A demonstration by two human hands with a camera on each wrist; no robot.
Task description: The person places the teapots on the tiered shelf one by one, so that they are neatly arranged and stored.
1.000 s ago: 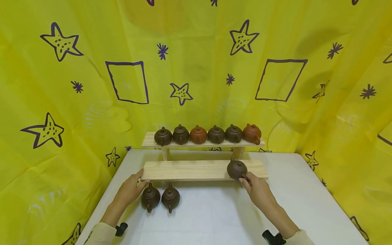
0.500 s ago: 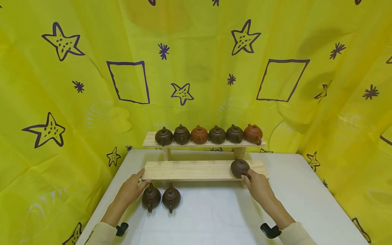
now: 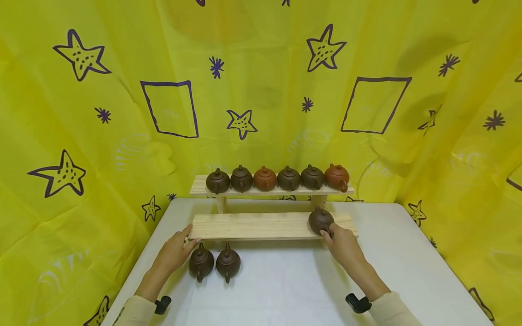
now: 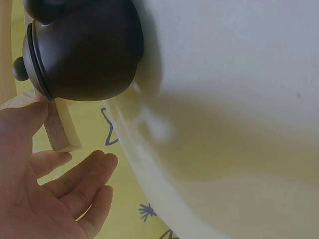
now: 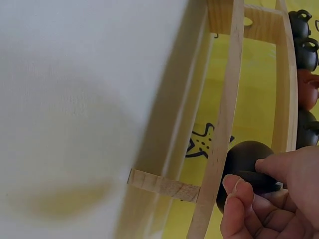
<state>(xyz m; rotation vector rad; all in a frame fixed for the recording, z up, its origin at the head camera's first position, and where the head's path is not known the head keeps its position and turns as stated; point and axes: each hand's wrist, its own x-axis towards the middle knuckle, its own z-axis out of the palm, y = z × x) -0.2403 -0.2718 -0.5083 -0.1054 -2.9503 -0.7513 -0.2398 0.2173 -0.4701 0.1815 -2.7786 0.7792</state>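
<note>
A dark brown teapot (image 3: 320, 221) is at the right part of the lower board of a two-tier wooden shelf (image 3: 253, 225). My right hand (image 3: 345, 244) pinches its handle between thumb and fingers, also seen in the right wrist view, where the dark teapot (image 5: 247, 154) sits against the board. My left hand (image 3: 174, 250) holds the left end of the lower board, thumb at the front edge and fingers at the side. Just below that hand, two dark brown teapots, one left (image 3: 201, 261) and one right (image 3: 228, 262), stand on the table, handles toward me.
On the upper board (image 3: 197, 184) several teapots stand in a row, dark ones and reddish ones, such as the reddish teapot (image 3: 336, 177) at the right end. A white table (image 3: 281, 290) carries the shelf. Yellow patterned cloth (image 3: 261, 90) hangs behind and at both sides.
My right hand has moved the teapot rightward along the lower board, turning it so its spout points more away from me. The left hand has stayed at the shelf end.
</note>
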